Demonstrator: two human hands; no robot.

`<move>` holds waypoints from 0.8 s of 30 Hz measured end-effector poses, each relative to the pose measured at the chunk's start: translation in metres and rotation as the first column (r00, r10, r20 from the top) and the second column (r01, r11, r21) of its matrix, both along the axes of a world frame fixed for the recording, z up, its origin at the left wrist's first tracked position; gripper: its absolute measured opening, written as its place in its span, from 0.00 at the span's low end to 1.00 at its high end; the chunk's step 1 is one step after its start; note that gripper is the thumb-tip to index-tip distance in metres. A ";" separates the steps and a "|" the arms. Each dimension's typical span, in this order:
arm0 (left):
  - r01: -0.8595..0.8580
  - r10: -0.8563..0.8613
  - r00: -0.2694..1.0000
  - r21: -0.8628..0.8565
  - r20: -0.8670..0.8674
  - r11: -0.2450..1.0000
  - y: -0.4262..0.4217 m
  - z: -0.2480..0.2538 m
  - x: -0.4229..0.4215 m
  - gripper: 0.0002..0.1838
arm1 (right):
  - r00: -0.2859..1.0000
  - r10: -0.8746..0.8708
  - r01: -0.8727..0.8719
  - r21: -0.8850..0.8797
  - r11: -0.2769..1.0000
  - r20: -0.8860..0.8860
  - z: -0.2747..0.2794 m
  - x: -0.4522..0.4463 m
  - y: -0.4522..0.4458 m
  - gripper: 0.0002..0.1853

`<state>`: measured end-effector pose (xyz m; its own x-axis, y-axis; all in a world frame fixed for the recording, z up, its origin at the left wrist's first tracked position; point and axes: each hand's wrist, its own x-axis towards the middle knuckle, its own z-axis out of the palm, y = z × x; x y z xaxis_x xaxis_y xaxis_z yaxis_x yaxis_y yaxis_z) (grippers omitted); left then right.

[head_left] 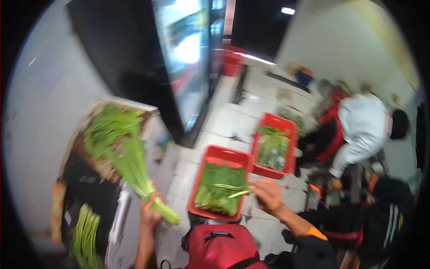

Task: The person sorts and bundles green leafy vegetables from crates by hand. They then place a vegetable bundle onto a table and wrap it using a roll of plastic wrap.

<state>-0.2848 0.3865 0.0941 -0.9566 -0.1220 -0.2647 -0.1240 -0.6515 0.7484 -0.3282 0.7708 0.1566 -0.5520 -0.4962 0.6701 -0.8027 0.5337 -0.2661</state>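
My left hand [151, 211] is closed round the lower stalks of a large bunch of celery [134, 168], whose leafy top spreads up and left over the counter. My right hand [268, 196] is closed on a thin pale-green celery stalk [238, 194], which sticks out to the left above a red crate [192, 206]. Loose leafy greens [214, 175] fill that crate. Blur hides the exact finger contact on the stalk.
Another bunch of green stalks [85, 237] lies on the dark counter [89, 190]. A second red crate [291, 134] with wrapped greens stands on the tiled floor. A glass-door fridge [190, 89] is ahead. Two people, in white [363, 119] and dark [380, 215] clothes, work at right.
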 end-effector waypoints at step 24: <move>-0.728 0.672 0.667 -0.091 -0.322 0.679 -0.155 0.066 0.176 0.19 | 0.925 0.163 -0.050 -0.316 0.947 0.342 -0.065 -0.145 -0.632 0.09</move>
